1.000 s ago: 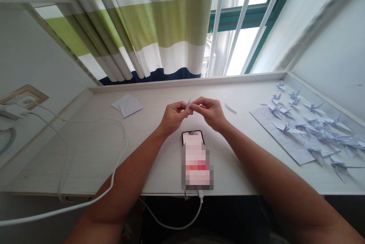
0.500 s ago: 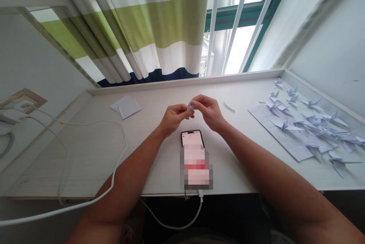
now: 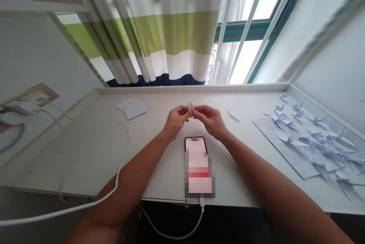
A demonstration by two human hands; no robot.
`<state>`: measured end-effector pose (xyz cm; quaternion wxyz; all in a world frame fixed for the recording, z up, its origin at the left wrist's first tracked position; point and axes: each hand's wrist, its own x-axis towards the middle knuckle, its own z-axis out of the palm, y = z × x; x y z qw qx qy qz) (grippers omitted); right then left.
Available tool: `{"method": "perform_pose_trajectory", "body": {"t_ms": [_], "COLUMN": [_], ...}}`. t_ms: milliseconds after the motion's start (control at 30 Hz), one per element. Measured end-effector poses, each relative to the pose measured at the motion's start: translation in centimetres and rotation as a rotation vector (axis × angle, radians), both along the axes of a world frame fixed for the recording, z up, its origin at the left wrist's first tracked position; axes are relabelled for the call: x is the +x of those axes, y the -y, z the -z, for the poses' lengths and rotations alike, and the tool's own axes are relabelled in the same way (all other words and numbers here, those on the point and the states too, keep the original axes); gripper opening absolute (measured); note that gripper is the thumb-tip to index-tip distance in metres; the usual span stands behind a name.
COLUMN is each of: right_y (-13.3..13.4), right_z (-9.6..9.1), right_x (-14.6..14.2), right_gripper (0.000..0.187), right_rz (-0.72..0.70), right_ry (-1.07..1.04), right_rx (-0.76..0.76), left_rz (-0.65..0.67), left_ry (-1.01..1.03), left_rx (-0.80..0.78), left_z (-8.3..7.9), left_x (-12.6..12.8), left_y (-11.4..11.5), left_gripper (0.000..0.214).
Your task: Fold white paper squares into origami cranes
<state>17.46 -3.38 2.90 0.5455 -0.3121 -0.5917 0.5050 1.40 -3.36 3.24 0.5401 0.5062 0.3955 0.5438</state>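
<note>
A small folded piece of white paper (image 3: 190, 105) is pinched between my left hand (image 3: 177, 122) and my right hand (image 3: 210, 120), with its pointed tip showing above my fingertips. Most of the piece is hidden by my fingers. Both hands are raised a little above the white desk (image 3: 159, 168), just beyond a phone (image 3: 195, 144) lying face up. Much of the phone's screen is pixelated.
Folded paper cranes (image 3: 316, 137) stand on and around a printed sheet (image 3: 281, 137) at the right. A small stack of white paper (image 3: 132, 108) lies at the far left-centre, and a paper strip (image 3: 234, 115) near the back. A white cable (image 3: 125, 160) runs across the desk's left side to a wall socket (image 3: 37, 99).
My view has tilted, so the desk sits lower in the picture. My hands have shifted slightly, and the paper's pointed tip now shows more clearly above my fingers.
</note>
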Motion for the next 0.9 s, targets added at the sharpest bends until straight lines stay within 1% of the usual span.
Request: {"method": "perform_pose_trajectory", "body": {"t_ms": [100,200,367,433,533,633,800,900], "right_y": [0.0,0.1,0.3,0.3,0.3,0.3,0.5,0.6], "right_z": [0.0,-0.1,-0.2,-0.1,0.2,0.1,-0.4,-0.5], "right_x": [-0.1,-0.1,-0.4,-0.6,-0.7,-0.5,-0.2,-0.1], "right_gripper": [0.023,0.022,0.023,0.026,0.025,0.026,0.031,0.031], "right_rz": [0.01,0.03,-0.022,-0.037,0.01,0.062,-0.032,-0.089], "right_ry": [0.003,0.001,-0.048,-0.048,-0.043,-0.016,-0.039,-0.074], "right_rx": [-0.039,-0.08,-0.107,-0.093,-0.053,-0.047,-0.101,-0.137], "left_rz": [0.018,-0.004,-0.158,-0.178,-0.123,-0.07,0.043,0.123], "left_ry": [0.042,0.029,-0.02,0.0,0.035,0.045,0.097,0.136], "left_rx": [-0.03,0.004,0.1,0.096,0.049,0.02,0.037,0.018], "left_z": [-0.1,-0.1,0.2,0.1,0.0,-0.2,0.0,0.0], "left_x": [-0.1,-0.3,-0.2,0.1,0.4,0.3,-0.6,-0.9], "left_y": [0.0,-0.1,-0.3,-0.2,0.1,0.2,-0.4,-0.5], "left_gripper": [0.035,0.033,0.028,0.027,0.027,0.025,0.026,0.029]}}
